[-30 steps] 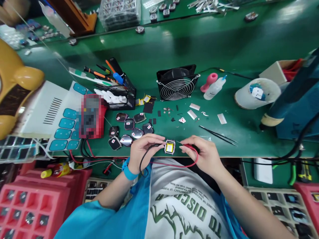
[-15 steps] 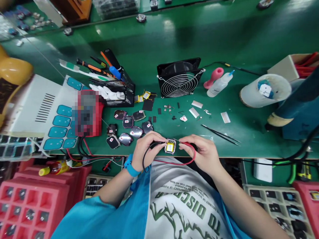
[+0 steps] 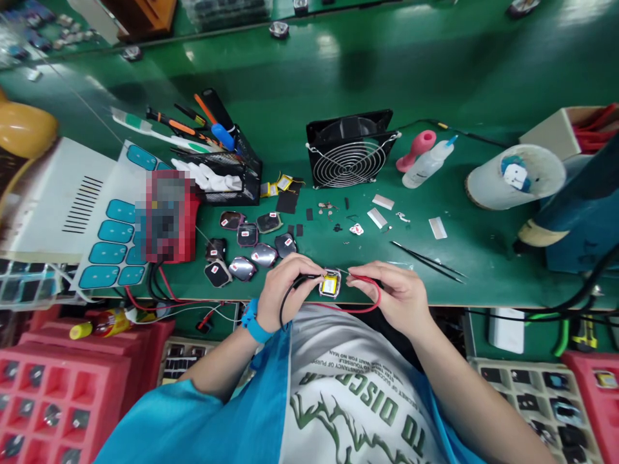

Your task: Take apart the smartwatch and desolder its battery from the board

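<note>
At the bench's front edge lies an opened smartwatch case (image 3: pixel 330 283) with a yellow battery inside. My left hand (image 3: pixel 289 287), with a blue band on the wrist, is closed on a black test probe (image 3: pixel 305 278) whose tip is at the case's upper left. From the other side my right hand (image 3: pixel 394 291) pinches a red test probe (image 3: pixel 363 279), its thin metal tip pointing at the case's upper right. Whether either tip touches a contact is too small to tell. Left of my hands sit several watch cases (image 3: pixel 264 254) with small stickers.
A red multimeter (image 3: pixel 169 216), partly pixelated, stands at the left by a black mesh tool holder (image 3: pixel 249 177). A fan (image 3: pixel 351 158) is behind the work. Tweezers (image 3: pixel 428 262), a dropper bottle (image 3: pixel 426 164) and a white tub (image 3: pixel 515 177) are to the right.
Both hands keep their grip on the probes and stay almost still at the watch case. The red lead hangs a little differently, and the view has shifted slightly.
</note>
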